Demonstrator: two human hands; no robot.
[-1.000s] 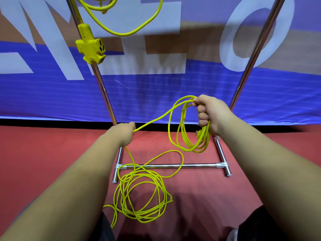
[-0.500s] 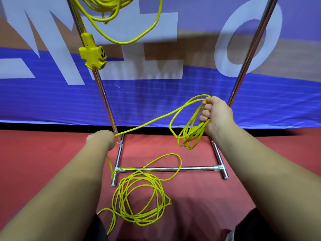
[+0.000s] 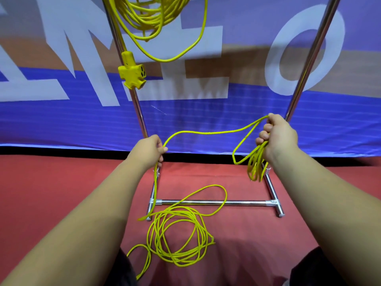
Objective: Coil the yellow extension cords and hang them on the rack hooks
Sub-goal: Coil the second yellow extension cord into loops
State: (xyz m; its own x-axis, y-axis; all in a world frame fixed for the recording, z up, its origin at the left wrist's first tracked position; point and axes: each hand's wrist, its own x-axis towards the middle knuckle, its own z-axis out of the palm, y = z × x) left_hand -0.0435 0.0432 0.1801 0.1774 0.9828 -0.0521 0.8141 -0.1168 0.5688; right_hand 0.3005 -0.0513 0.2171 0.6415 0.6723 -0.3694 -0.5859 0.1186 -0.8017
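My right hand (image 3: 278, 137) grips several short loops of a yellow extension cord (image 3: 208, 133) that dangle below it. The cord runs slack leftwards to my left hand (image 3: 151, 150), which pinches it, then drops to a loose pile of cord (image 3: 179, 238) on the red floor. A second yellow cord coil (image 3: 148, 15) hangs high on the chrome rack, its yellow multi-outlet end (image 3: 133, 74) dangling beside the rack's left post (image 3: 132, 96).
The rack's right post (image 3: 305, 62) rises behind my right hand, and its base crossbar (image 3: 243, 202) lies on the red floor (image 3: 61, 193). A blue banner with big white letters (image 3: 206, 120) stands just behind the rack. My dark trouser legs show at the bottom.
My hands have spread apart: the left drew cord up from the pile and rose, the right shifted right with its loops. The view tilted up, showing more of the hanging coil.
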